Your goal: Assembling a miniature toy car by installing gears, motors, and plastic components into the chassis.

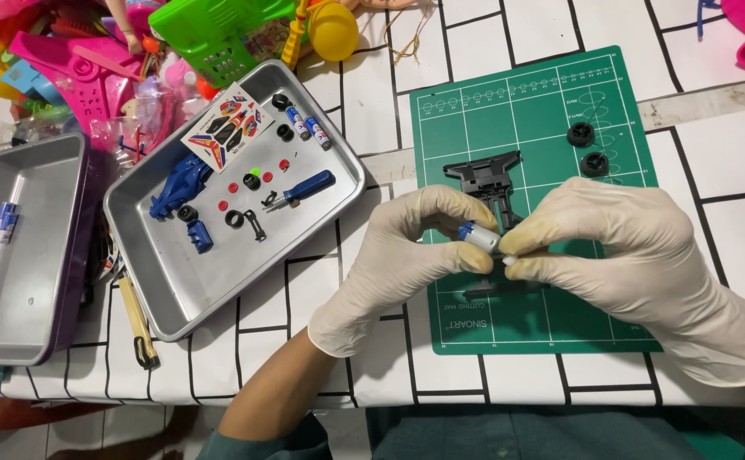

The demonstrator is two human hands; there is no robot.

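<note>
**Gloved Hands Pinch a Small Motor Over the Cutting Mat**

Seated at the desk [372, 111], I held a small silver motor [480, 238] with a blue end cap between both gloved hands, just above the green cutting mat [551, 324]. My left hand [406, 255] was closed around the motor's body, thumb beneath and fingers curled over the top, which kept it steady and level. My right hand [619, 247] was clamped by thumb and forefinger on a tiny white piece [509, 258] at the motor's near end; whether it was already seated on the shaft I could not tell. A black plastic chassis [487, 183] lay on the mat just behind my fingers, close enough to reach, and two black wheels [587, 149] sat farther back on the mat, apart from the work. To my left, a metal tray [177, 290] kept the loose parts corralled: a blue car body [181, 183], a blue-handled screwdriver [304, 189], two batteries [309, 126], a sticker sheet [228, 126] and small red and black bits. A second tray [23, 255] stood beyond it, and bright plastic toys [134, 51] crowded the desk's far edge.
</note>
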